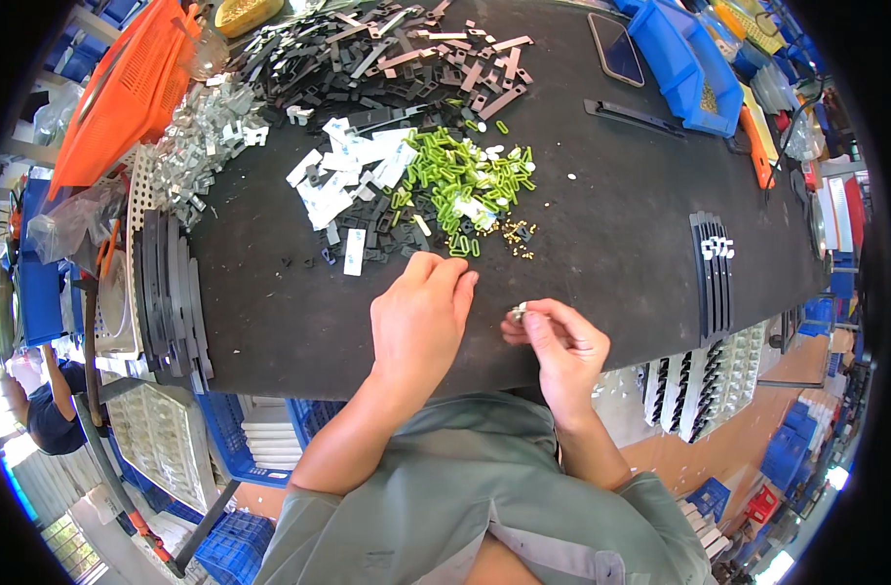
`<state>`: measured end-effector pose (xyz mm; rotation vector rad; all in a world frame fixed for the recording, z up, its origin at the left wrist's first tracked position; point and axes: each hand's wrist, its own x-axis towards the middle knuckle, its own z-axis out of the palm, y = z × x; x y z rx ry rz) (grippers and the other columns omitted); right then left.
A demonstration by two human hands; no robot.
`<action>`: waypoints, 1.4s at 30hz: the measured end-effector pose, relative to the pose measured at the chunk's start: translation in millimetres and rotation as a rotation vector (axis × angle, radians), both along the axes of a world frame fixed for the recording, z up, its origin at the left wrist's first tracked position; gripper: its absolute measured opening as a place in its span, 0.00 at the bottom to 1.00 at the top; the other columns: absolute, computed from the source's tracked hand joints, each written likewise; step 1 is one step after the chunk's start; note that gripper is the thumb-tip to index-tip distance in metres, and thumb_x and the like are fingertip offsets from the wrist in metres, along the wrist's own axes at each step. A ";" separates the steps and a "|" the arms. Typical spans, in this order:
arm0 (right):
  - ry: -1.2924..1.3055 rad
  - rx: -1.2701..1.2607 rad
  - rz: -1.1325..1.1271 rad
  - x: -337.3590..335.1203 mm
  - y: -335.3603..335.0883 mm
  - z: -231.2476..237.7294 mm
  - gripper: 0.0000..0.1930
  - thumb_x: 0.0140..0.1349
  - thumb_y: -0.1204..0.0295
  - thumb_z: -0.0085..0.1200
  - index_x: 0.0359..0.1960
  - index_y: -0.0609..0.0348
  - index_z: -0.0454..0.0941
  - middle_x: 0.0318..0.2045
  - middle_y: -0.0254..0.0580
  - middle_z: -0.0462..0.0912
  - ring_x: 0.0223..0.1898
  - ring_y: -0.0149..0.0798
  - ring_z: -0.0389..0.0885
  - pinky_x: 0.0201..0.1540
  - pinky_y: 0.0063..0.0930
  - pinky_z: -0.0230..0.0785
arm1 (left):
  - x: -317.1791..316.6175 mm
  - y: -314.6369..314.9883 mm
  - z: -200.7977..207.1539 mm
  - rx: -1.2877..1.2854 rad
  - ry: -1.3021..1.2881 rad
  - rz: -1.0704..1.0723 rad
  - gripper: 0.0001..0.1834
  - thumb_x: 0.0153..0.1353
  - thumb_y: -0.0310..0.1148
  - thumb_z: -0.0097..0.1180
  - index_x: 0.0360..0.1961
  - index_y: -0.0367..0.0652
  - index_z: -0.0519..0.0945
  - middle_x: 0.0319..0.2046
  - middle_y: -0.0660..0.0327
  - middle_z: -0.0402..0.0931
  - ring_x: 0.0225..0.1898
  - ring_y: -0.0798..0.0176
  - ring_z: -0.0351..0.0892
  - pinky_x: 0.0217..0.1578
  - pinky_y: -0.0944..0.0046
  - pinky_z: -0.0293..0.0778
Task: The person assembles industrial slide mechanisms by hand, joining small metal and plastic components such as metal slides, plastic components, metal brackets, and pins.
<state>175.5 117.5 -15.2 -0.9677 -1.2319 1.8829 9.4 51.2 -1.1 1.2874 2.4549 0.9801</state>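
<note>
My left hand (418, 317) reaches over the black table mat, its fingers bent down and drawn together just in front of the pile of green oval rings (465, 175). Whatever its fingertips hold, if anything, is hidden behind the hand. To the right, my right hand (565, 353) is closed, pinching a small shiny metal part (517, 313) between thumb and fingers. Tiny brass-coloured pieces (520, 234) lie scattered beside the green rings. White sticker sheets (343, 180) and small black parts (372, 216) are heaped left of the rings.
Dark flat strips (377, 58) and pale metal clips (197, 146) are piled at the back and left. Long black bars stand in rows at the left edge (171, 292) and right (711, 273). A phone (616, 49), blue bins (694, 73) and an orange-handled tool (755, 146) sit back right.
</note>
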 end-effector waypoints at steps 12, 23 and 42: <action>0.018 0.141 0.132 -2.1 3.7 -10.3 0.10 0.69 0.82 0.60 0.50 0.69 0.84 0.37 0.41 0.88 0.37 0.30 0.88 0.43 0.26 0.85 | -33.7 -39.3 14.0 -0.084 -0.091 0.066 0.13 0.71 0.35 0.61 0.33 0.35 0.82 0.23 0.58 0.75 0.24 0.68 0.73 0.26 0.63 0.69; -0.032 0.179 0.122 -4.8 2.5 -10.2 0.10 0.70 0.80 0.58 0.51 0.69 0.83 0.39 0.44 0.89 0.37 0.33 0.89 0.41 0.28 0.85 | -36.3 -69.1 10.2 0.016 -0.216 0.171 0.06 0.65 0.26 0.65 0.41 0.35 0.85 0.35 0.61 0.81 0.27 0.72 0.76 0.29 0.70 0.72; -0.017 -0.244 0.209 31.4 -44.4 3.2 0.13 0.70 0.83 0.56 0.55 0.68 0.78 0.47 0.53 0.86 0.48 0.46 0.88 0.51 0.40 0.85 | -48.8 -62.2 8.4 0.057 0.004 -0.103 0.06 0.63 0.25 0.63 0.41 0.40 0.81 0.33 0.55 0.79 0.31 0.48 0.82 0.32 0.54 0.77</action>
